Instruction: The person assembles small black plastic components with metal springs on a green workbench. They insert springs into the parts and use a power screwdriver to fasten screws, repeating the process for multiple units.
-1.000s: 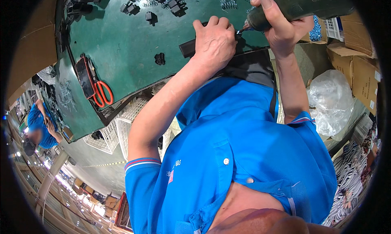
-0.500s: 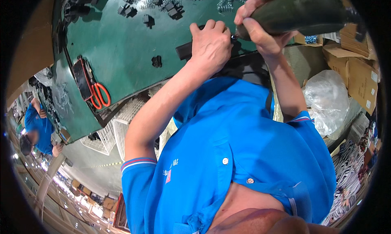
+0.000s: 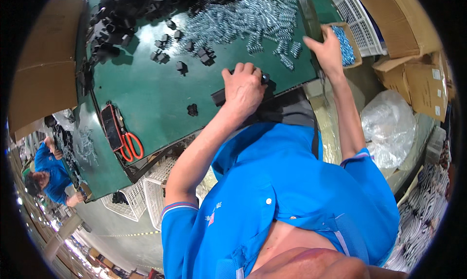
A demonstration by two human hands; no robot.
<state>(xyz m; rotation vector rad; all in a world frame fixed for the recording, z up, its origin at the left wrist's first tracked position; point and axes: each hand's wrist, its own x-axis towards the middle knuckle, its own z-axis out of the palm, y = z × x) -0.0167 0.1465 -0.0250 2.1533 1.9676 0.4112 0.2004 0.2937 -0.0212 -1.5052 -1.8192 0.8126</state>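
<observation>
My left hand [image 3: 244, 88] presses down on a flat black plastic part [image 3: 219, 97] at the near edge of the green table [image 3: 155, 84]; its fingers curl over the part's far end. My right hand [image 3: 327, 48] is further right, at the table's right edge, closed around a dark power screwdriver [image 3: 309, 17] that stands roughly on end. The tool's tip is hidden. The two hands are apart.
A heap of shiny metal springs [image 3: 245, 14] and black plastic pieces [image 3: 114, 19] cover the far table. A small box of bluish screws [image 3: 346, 42] sits by my right hand. A phone [image 3: 111, 127] and red scissors [image 3: 131, 145] lie left. Another person [image 3: 48, 174] works far left.
My right hand has carried the screwdriver off the part under my left hand, out to the table's right edge. My left hand stays on the black part.
</observation>
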